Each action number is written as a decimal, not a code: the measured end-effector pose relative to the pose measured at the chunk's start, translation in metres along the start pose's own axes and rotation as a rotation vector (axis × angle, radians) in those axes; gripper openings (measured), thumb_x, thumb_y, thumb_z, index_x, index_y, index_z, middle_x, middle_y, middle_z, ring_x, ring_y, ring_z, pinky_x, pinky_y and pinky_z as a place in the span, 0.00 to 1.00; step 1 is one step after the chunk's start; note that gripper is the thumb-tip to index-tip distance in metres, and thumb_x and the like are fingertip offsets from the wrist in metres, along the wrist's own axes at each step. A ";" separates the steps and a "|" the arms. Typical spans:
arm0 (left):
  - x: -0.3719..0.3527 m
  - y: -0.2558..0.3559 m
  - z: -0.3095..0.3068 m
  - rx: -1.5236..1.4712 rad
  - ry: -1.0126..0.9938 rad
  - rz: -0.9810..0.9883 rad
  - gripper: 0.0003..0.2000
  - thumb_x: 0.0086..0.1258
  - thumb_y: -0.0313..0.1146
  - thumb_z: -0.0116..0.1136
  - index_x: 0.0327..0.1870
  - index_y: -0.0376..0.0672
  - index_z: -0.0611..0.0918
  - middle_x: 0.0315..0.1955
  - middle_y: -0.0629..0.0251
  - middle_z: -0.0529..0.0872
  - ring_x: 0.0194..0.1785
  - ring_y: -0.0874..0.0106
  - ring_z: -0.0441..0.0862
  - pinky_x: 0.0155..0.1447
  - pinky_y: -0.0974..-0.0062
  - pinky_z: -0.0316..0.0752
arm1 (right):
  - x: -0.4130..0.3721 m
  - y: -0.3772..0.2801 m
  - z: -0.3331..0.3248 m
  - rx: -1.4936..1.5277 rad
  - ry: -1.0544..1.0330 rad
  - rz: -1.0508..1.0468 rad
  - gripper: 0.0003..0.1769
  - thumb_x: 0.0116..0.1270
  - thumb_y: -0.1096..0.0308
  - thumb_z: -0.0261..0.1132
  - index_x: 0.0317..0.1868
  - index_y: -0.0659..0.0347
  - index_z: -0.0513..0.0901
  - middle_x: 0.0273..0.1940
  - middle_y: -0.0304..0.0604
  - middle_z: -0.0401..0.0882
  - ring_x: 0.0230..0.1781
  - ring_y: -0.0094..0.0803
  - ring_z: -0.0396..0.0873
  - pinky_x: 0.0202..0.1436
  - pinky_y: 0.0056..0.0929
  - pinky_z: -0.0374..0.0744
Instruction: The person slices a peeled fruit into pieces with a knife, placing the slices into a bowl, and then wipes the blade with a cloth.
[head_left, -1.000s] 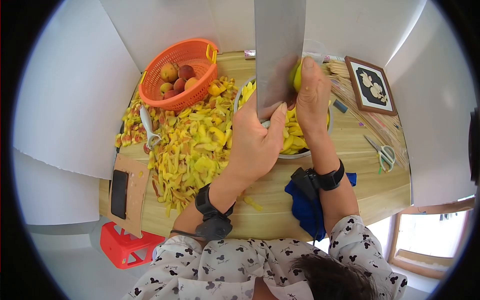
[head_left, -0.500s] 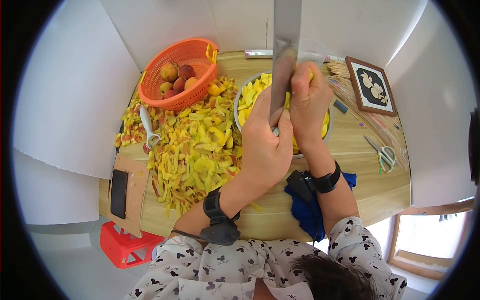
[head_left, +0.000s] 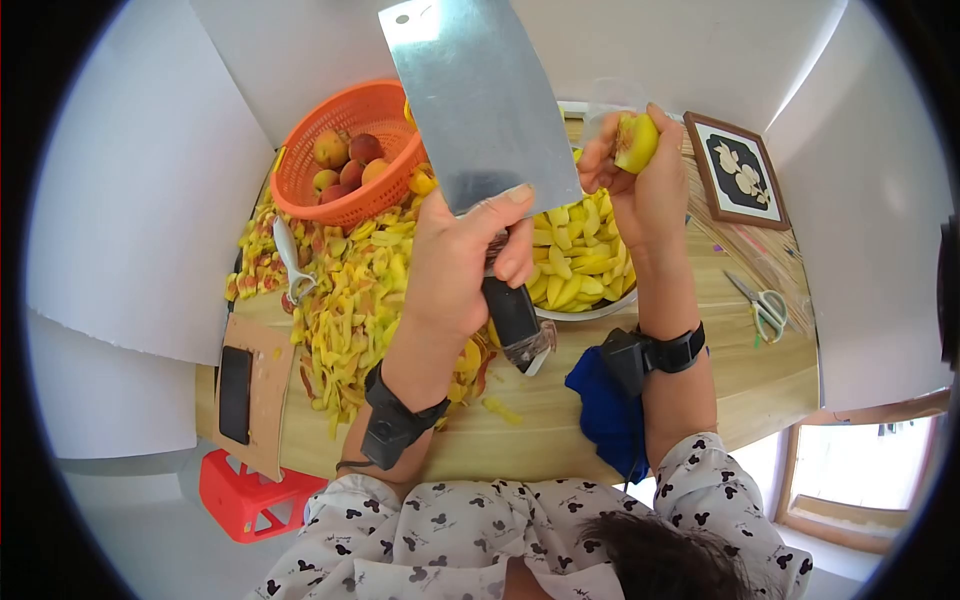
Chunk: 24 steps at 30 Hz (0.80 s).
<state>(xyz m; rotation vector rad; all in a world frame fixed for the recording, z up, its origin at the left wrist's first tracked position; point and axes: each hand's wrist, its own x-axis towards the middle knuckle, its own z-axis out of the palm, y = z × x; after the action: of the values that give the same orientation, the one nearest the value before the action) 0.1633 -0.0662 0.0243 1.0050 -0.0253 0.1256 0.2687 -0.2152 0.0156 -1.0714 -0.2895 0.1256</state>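
Note:
A broad metal cleaver with a black handle is gripped in my left hand, its blade raised upward and its flat side facing me. Held up in my right hand is a cut, peeled peach, yellow with its brownish inner side showing. Beneath both hands stands a round metal bowl, full of yellow peach slices. The blade and my hands hide part of the bowl. A large pile of peach peelings spreads to the left of my left hand.
An orange basket of whole peaches stands at the back left. Near it lie a white peeler and a phone on cardboard. Rightward are scissors, a framed picture, thin sticks and a blue cloth.
My left hand has drawn the cleaver left, away from my right hand, turning its blade from edge-on to flat. My right hand has turned and shifted right, bringing the cut peach into view.

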 end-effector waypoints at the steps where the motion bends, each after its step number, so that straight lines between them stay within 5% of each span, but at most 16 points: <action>1: 0.001 0.001 -0.002 -0.090 -0.046 -0.042 0.05 0.68 0.27 0.57 0.37 0.38 0.74 0.16 0.70 0.71 0.14 0.81 0.64 0.20 0.80 0.62 | 0.002 0.001 -0.004 -0.001 0.001 -0.003 0.28 0.74 0.46 0.38 0.35 0.60 0.74 0.20 0.46 0.77 0.17 0.35 0.75 0.27 0.27 0.75; 6: 0.006 0.002 -0.010 -0.381 -0.155 -0.154 0.00 0.72 0.23 0.50 0.39 0.39 0.73 0.17 0.74 0.68 0.14 0.84 0.60 0.18 0.84 0.60 | 0.010 0.004 -0.017 0.353 -0.276 0.140 0.28 0.75 0.47 0.37 0.34 0.61 0.73 0.18 0.47 0.74 0.15 0.35 0.73 0.23 0.26 0.73; 11: 0.016 -0.010 -0.030 -0.967 -0.423 -0.516 0.05 0.76 0.24 0.41 0.40 0.38 0.72 0.23 0.69 0.73 0.14 0.84 0.62 0.18 0.85 0.62 | 0.007 -0.001 -0.015 0.344 -0.313 0.130 0.28 0.75 0.47 0.37 0.34 0.62 0.73 0.17 0.47 0.73 0.14 0.35 0.71 0.21 0.26 0.73; 15: 0.018 -0.006 -0.022 -1.045 -0.221 -0.539 0.06 0.77 0.25 0.39 0.40 0.36 0.71 0.21 0.69 0.72 0.15 0.84 0.64 0.19 0.85 0.64 | 0.004 0.000 -0.008 0.198 -0.219 0.104 0.28 0.74 0.47 0.38 0.34 0.62 0.74 0.16 0.46 0.73 0.13 0.33 0.70 0.21 0.25 0.72; 18: 0.020 -0.015 -0.024 -1.093 -0.267 -0.537 0.07 0.77 0.25 0.38 0.47 0.31 0.70 0.35 0.58 0.81 0.15 0.84 0.65 0.19 0.85 0.65 | 0.003 -0.001 -0.006 0.069 -0.164 0.081 0.28 0.74 0.47 0.38 0.34 0.62 0.74 0.15 0.44 0.71 0.12 0.31 0.67 0.19 0.24 0.69; 20: 0.019 -0.013 -0.019 -1.059 -0.208 -0.498 0.22 0.77 0.24 0.35 0.71 0.34 0.58 0.71 0.40 0.56 0.15 0.84 0.65 0.18 0.86 0.70 | 0.006 -0.001 -0.014 0.064 -0.186 0.083 0.28 0.74 0.47 0.38 0.34 0.62 0.74 0.14 0.42 0.69 0.11 0.30 0.64 0.19 0.23 0.67; 24: 0.023 -0.016 -0.022 -1.039 -0.219 -0.523 0.23 0.77 0.24 0.36 0.72 0.36 0.57 0.72 0.40 0.54 0.15 0.84 0.65 0.18 0.86 0.70 | 0.011 -0.004 -0.025 0.247 -0.334 0.121 0.28 0.75 0.47 0.38 0.34 0.62 0.74 0.12 0.38 0.64 0.09 0.26 0.57 0.17 0.22 0.62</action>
<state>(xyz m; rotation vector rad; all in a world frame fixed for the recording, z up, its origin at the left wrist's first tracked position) 0.1868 -0.0545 0.0008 -0.0392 -0.0226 -0.4468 0.2860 -0.2356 0.0103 -0.8194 -0.4966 0.4403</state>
